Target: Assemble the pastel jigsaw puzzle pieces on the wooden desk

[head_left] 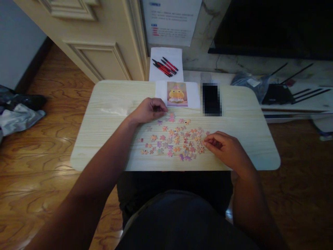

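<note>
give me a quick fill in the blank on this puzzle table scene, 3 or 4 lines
1. The small pastel jigsaw pieces lie scattered on a pale ____ table.
2. The picture card at the table's far edge shows a ____ cartoon duck.
3. The right hand touches pieces at the ____ edge of the scatter.
4. The red and black pens lie on a ____ sheet beyond the table, past the curled left hand.

Missing words: wooden; yellow; right; white

Dim, warm indoor light leaves the table [109,114] palest, the surroundings murky, edges bowed by wide-angle distortion, detail soft throughout.
</note>
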`<state>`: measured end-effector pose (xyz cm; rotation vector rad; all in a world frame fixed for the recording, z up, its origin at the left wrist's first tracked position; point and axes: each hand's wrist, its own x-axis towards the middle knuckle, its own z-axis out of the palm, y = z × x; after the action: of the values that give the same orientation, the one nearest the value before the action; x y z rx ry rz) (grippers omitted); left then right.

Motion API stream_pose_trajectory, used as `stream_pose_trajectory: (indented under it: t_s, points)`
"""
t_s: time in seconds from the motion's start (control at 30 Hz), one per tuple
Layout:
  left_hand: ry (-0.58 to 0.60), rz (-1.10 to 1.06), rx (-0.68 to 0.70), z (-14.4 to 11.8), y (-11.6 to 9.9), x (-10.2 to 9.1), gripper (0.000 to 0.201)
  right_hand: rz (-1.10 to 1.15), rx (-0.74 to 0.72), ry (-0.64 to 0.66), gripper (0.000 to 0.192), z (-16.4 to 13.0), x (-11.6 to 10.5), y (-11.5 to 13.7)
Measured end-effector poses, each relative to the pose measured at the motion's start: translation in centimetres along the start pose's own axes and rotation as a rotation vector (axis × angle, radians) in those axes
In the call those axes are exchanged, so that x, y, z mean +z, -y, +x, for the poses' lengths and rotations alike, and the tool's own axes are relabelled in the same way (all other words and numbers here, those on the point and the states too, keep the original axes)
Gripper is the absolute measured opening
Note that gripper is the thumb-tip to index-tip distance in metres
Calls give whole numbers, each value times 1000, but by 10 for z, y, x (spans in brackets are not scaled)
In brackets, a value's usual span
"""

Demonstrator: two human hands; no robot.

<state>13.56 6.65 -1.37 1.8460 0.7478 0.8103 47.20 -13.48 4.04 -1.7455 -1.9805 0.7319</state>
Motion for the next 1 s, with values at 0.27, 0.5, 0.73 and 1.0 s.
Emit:
stream_pose_trajectory:
  t_s: [0.27, 0.5, 0.73, 1.0]
  points:
    - [7, -3, -14, 0, -1, 0, 10, 14, -109, 2, 10, 13, 4, 17]
    - [6, -15, -9, 0, 0, 0, 11, 20, -278, 79, 10, 19, 29, 33]
    - [11, -9, 5, 0, -1, 0, 10, -5, -328, 124, 10, 35, 27, 42]
    - [-5, -12, -14, 0, 0, 1, 11, -65, -448, 261, 5, 36, 54, 79]
